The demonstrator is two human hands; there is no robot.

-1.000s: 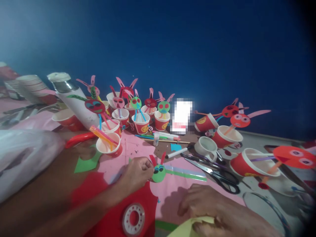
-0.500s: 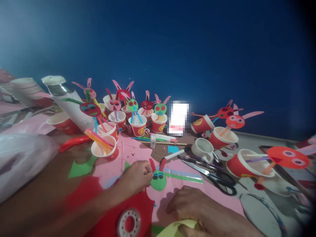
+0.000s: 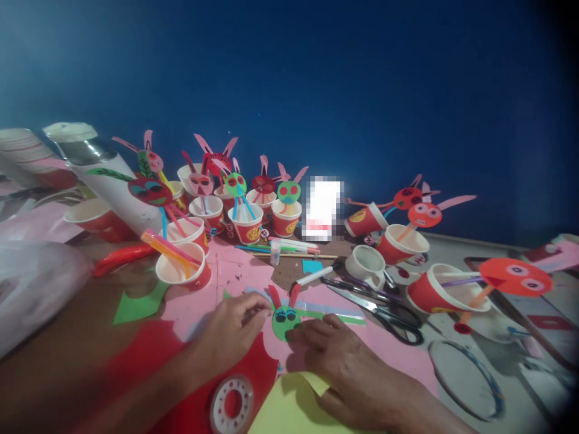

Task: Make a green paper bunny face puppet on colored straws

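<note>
The head camera looks down at a table full of craft things. In the middle lies a green paper face [image 3: 283, 321] with two red ears and dark eyes. It lies flat on a pink sheet [image 3: 235, 277].

The left hand [image 3: 230, 331] is just left of the green face. Its fingers are bent and its fingertips touch the left edge of the face. It looks like a light pinch, but the picture is too blurry to tell for sure.

The right hand [image 3: 344, 361] comes in from the lower right. Its fingers lie spread and flat, and the fingertips press on the lower right edge of the green face. It grips nothing. Its palm rests partly on a yellow sheet [image 3: 289, 410].

A tape roll [image 3: 231, 405] lies on a red sheet [image 3: 149, 355] near the left arm. A pair of scissors [image 3: 384, 310] lies to the right of the face, close by. A white marker [image 3: 314, 275] lies just behind the face.

Farther back stand many red paper cups [image 3: 246, 224] with straws and bunny faces on top. One cup with straws [image 3: 183, 271] sits near the left. An orange face [image 3: 515, 276] sticks out of a tipped cup on the right. A white tube [image 3: 113, 187] leans at the back left. Behind it all is a dark blue wall [image 3: 316, 90].
</note>
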